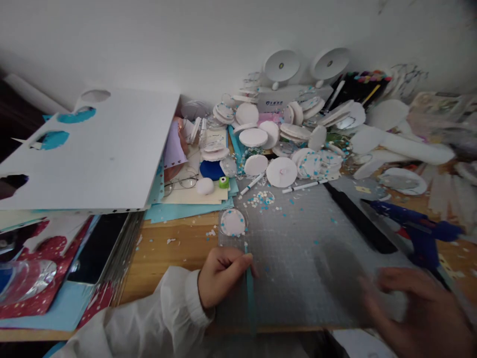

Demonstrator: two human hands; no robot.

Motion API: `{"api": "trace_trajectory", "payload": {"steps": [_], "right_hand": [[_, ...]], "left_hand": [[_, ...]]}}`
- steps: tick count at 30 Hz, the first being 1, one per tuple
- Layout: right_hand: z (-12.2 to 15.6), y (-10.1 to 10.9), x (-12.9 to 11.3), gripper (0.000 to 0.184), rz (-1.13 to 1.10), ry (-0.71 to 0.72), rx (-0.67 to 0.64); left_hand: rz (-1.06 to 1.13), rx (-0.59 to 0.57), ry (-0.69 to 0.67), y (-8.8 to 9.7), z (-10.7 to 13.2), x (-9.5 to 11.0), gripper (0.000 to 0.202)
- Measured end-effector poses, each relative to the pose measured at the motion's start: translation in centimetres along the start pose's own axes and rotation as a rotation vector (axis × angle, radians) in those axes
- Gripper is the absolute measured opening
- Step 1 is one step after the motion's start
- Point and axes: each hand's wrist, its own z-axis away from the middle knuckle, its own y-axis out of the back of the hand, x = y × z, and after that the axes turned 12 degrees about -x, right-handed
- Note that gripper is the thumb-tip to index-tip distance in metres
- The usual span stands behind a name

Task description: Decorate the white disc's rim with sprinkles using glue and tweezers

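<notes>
My left hand (227,276) is closed, pinching a narrow teal strip (250,298) between thumb and fingers. The strip hangs toward the front edge of the grey cutting mat (290,258). Just beyond that hand lies a small white disc (233,222) with blue and white bits around its rim. At the lower right, my right hand (421,308) is smeared by motion. To its left shows a blurred dark round patch (339,276); whether that is an object or a shadow is unclear. Tiny blue and white paper pieces (263,199) are scattered on the mat.
Many white discs (253,137) crowd the back. Right of the mat lie a black-handled tool (359,216) and a blue glue gun (421,228). A large white board (112,154) with cut holes covers the left, above a phone (100,248). Two pens (303,187) rest behind.
</notes>
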Motion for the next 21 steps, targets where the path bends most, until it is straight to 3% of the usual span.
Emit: {"api": "trace_trajectory", "payload": {"steps": [1, 3, 5, 8, 15, 18, 21], "right_hand": [[-0.5, -1.4, -1.1, 0.019, -0.016, 0.225, -0.084], [-1.8, -3.8, -3.6, 0.015, 0.035, 0.486, -0.283], [-3.0, -5.4, -6.0, 0.011, 0.033, 0.689, -0.233], [-4.4, -6.6, -8.2, 0.007, -0.008, 0.877, -0.168], [-5.9, -6.1, -8.1, 0.013, 0.056, 1.013, -0.189], [-6.7, -5.5, -7.2, 0.015, -0.016, 0.961, -0.229], [-7.8, -5.1, -6.0, 0.021, -0.191, 0.827, -0.253]], "left_hand": [[0.009, 0.003, 0.013, -0.1, -0.1, 0.1, 0.054], [0.010, 0.009, 0.032, -0.5, -0.2, 0.2, 0.053], [-0.006, 0.021, 0.030, -0.9, -0.4, 0.5, 0.053], [-0.050, 0.038, 0.015, -1.5, -0.7, 0.8, 0.052], [-0.117, 0.068, -0.025, -2.3, -1.7, 1.7, 0.048], [-0.275, 0.037, -0.102, -1.7, -1.4, 2.9, 0.042], [-0.574, 0.128, -0.309, 0.0, -0.5, 4.3, 0.026]]}}
